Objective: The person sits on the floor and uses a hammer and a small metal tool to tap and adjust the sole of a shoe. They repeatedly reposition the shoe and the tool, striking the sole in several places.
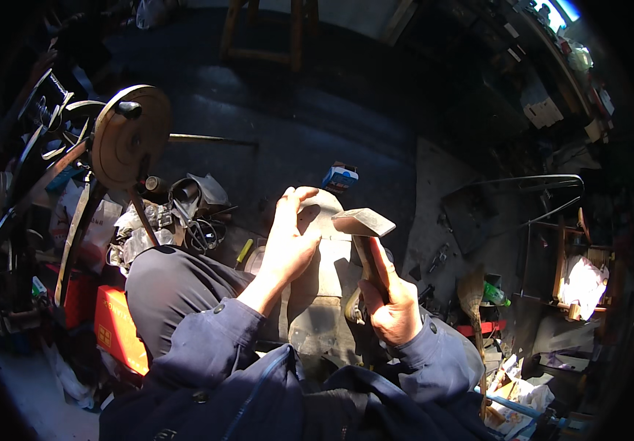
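Observation:
My left hand (291,246) grips a pale grey, round-topped flat piece (324,209) at the centre, its fingers curled near the top edge. Below it a worn, patched pale covering (317,316) lies over my lap. My right hand (390,309) holds a hammer (361,223) upright by its handle, the wide metal head just over the piece's right side; whether it touches cannot be told. A blue and white box (339,176) lies on the floor beyond. A yellow-handled tool (243,251) is left of my left hand, beside my knee.
A stool with a round wooden top (129,136), metal clutter (192,209) and a red box (117,331) are at left. A wooden stool (262,55) stands at the back. A broom (473,298), wooden frame (559,242) and scattered bags are at right; cluttered shelving (567,88) lines the upper right.

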`<move>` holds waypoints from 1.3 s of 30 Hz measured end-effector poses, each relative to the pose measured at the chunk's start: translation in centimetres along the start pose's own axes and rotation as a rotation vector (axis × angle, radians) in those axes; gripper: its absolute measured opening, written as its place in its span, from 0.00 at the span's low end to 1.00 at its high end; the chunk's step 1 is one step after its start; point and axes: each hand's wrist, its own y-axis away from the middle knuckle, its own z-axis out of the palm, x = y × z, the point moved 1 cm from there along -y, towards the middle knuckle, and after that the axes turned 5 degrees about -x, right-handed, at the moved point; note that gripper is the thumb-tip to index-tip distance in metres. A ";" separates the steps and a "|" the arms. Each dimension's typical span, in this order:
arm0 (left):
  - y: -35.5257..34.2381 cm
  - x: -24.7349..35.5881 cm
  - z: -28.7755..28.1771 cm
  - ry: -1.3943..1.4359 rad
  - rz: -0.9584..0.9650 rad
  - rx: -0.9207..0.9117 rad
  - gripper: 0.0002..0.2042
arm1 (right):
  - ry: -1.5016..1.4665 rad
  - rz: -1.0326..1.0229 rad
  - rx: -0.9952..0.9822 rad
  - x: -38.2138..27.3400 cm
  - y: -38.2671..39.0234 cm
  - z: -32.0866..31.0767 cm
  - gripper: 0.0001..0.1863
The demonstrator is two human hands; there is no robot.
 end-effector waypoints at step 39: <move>2.6 -3.1 -1.1 0.571 -0.277 -0.076 0.18 | -0.722 0.579 0.172 6.1 -5.0 4.7 0.28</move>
